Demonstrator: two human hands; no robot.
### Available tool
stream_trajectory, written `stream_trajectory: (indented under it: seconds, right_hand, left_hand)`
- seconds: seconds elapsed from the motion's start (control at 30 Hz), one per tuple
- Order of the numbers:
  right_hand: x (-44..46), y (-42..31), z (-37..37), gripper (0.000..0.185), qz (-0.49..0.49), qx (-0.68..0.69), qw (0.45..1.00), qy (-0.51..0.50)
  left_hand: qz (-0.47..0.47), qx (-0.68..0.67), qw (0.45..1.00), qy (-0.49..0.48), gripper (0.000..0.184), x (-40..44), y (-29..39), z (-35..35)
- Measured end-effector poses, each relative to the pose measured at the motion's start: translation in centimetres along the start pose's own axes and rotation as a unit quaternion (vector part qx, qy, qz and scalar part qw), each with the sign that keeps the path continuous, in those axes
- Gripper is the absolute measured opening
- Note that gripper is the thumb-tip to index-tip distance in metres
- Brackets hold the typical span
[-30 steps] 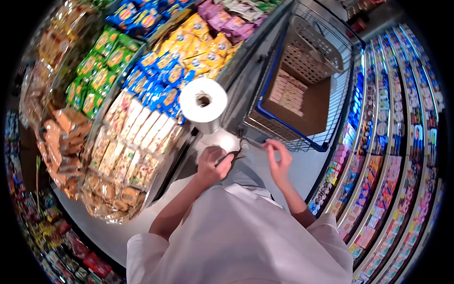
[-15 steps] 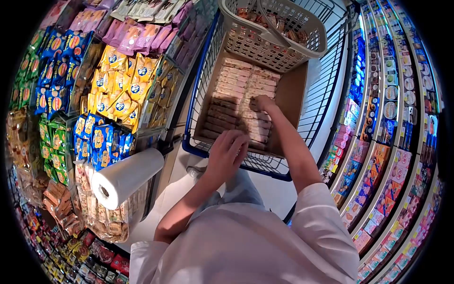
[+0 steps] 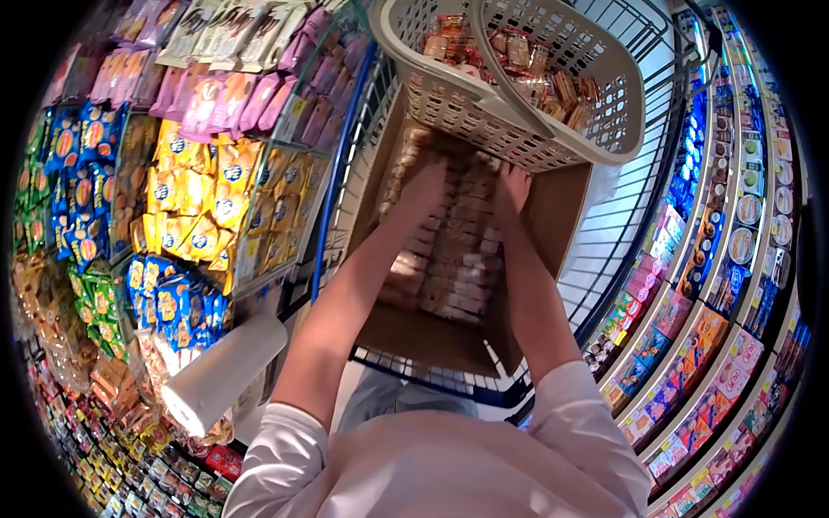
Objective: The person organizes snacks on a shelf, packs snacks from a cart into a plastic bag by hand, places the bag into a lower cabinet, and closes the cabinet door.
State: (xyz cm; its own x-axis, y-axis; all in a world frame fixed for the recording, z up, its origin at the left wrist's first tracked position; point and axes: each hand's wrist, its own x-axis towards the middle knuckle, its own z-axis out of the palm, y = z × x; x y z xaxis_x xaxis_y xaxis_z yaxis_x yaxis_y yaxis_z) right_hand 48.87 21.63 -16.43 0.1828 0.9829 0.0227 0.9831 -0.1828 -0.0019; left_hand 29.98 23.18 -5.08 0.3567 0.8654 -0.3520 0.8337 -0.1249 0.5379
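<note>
Rows of wrapped snack bars (image 3: 458, 272) fill the middle of the frame, packed inside an open cardboard box (image 3: 557, 216), and both of the person's hands are in there! The left hand (image 3: 425, 183) is down over the upper part of the rows, its fingers blurred in shadow; the right hand (image 3: 513, 186) is at their upper right end, fingers pointing up the frame. Whether either grips a bar, one cannot tell. Around the box runs the blue-rimmed shopping cart (image 3: 332, 194); at the top, a beige perforated basket (image 3: 471, 114) (a well-stocked one, with wrapped snacks inside). Lower left, a white roll (image 3: 226, 371) lies tilted beside yellow snack packets (image 3: 186, 194); packed shelves (image 3: 725, 324) curve down the right.
</note>
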Motion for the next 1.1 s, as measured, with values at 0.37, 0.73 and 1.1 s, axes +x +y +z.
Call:
stream_trajectory:
  seconds: [0.37, 0.73, 1.1]
  right_hand:
    - [-1.4, -0.6, -4.8, 0.024, -0.105, 0.013, 0.988, -0.109]
    - [-12.7, 1.8, -24.6, 0.03, 0.191, 0.624, 0.703, -0.282]
    - [-22.9, -6.3, -41.3, 0.044, 0.035, 0.752, 0.603, -0.264]
  left_hand:
    - [0.055, -0.068, 0.989, 0.12, 0.029, 9.2, -6.9, 6.0]
    - [-0.063, -0.129, 0.989, 0.032, 0.041, -8.9, 3.3, -7.4]
    - [-0.073, -0.647, 0.757, 0.056, 0.044, -43.7, 4.4, -16.9]
